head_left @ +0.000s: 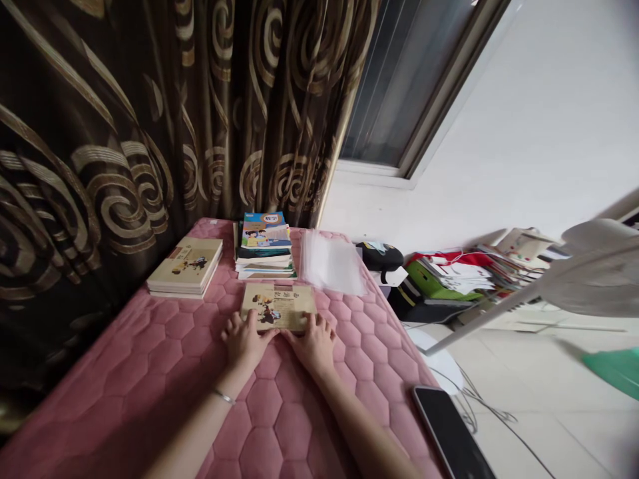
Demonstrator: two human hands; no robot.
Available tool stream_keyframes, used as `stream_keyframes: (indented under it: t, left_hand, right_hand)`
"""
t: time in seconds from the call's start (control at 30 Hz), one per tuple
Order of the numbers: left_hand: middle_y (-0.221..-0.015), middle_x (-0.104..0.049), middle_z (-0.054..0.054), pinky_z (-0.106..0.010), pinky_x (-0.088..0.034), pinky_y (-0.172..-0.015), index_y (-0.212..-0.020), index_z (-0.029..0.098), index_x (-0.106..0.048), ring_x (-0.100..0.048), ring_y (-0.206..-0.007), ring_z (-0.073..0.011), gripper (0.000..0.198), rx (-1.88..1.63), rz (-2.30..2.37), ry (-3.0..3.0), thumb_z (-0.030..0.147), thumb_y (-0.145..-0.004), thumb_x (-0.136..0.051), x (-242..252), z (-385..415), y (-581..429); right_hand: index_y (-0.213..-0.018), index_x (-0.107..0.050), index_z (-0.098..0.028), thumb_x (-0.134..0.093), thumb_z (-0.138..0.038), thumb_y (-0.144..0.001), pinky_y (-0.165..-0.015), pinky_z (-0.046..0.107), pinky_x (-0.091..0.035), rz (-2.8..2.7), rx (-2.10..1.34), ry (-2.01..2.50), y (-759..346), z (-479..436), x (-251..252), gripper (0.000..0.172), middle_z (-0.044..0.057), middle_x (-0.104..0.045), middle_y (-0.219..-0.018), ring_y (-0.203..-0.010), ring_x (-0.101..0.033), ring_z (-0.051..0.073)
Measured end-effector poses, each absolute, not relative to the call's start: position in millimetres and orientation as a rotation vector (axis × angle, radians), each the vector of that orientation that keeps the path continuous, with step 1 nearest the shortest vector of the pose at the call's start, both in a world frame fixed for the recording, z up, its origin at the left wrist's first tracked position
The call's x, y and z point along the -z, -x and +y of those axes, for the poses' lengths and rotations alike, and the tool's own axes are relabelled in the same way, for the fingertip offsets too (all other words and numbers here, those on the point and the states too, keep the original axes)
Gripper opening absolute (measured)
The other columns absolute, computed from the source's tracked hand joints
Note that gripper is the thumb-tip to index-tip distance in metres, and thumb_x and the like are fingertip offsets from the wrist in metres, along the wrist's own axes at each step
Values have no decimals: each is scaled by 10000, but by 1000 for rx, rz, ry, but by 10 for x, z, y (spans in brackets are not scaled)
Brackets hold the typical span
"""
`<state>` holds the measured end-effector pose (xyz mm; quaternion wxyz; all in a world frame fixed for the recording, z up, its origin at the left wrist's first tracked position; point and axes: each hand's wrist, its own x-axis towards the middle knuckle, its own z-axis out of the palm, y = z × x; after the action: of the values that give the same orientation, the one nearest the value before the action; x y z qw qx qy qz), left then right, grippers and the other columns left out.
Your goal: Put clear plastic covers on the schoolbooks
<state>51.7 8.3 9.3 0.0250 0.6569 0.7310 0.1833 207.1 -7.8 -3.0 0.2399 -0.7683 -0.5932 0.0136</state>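
A tan book (284,306) with small painted figures on its cover lies on the pink quilted mattress in front of me. My left hand (247,339) is at its near left corner, thumb along the front edge and fingers bent over the side. At the near right corner, my right hand (314,342) grips in the same way, and the two thumbs almost meet. Whether more books lie beneath this one is hard to see. To the left sits a stack of similar tan books (187,266). Just behind is a pile of books topped by a blue mathematics textbook (266,231).
Clear plastic sheets (332,263) lie right of the pile. A black phone (452,432) rests at the mattress's (277,412) right edge. Beyond it stands a white fan (589,273), with cables (469,399) on the floor. A patterned curtain (239,106) hangs behind the left side.
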Motion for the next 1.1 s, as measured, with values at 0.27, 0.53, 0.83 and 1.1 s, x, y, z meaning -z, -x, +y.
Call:
stream_keyframes:
  t: [0.27, 0.53, 0.83, 1.1]
  left_hand:
    - [-1069, -684, -60, -382, -447, -886, -1038, 266, -708, -624, -994, -228, 256, -747, 1773, -2113, 268, -785, -666, -3, 328, 53]
    - [-1069, -732, -64, -392, -491, -963, -1001, 233, -746, -663, -992, -212, 261, -914, 1288, -2094, 256, -772, -623, 259, 629, 550]
    - [-1034, -734, -65, -370, -509, -928, -942, 223, -746, -674, -967, -207, 215, -925, 1303, -2154, 236, -793, -592, 217, 587, 502]
    - [-1252, -596, -124, -452, -449, -936, -951, 223, -694, -541, -1179, -318, 182, -820, 1986, -2189, 216, -782, -628, -98, 133, 89]
  right_hand:
    - [-1063, -665, -229, -644, -364, -808, -928, 419, -446, -1706, -385, 1830, -2700, -57, 9, 290, 70, -710, -1070, -1048, -621, 260]
    - [-1004, -709, -260, -633, -289, -779, -863, 386, -543, -1747, -511, 1625, -2972, -51, 14, 239, 31, -748, -999, -909, -698, 237]
    - [-1026, -688, -221, -572, -423, -852, -846, 346, -523, -1873, -467, 1635, -3064, 76, -59, 291, 59, -721, -1027, -956, -663, 224]
    - [-1140, -646, -209, -500, -258, -918, -957, 309, -436, -2306, -233, 1682, -2604, 869, -382, 270, 86, -647, -1193, -1088, -596, 201]
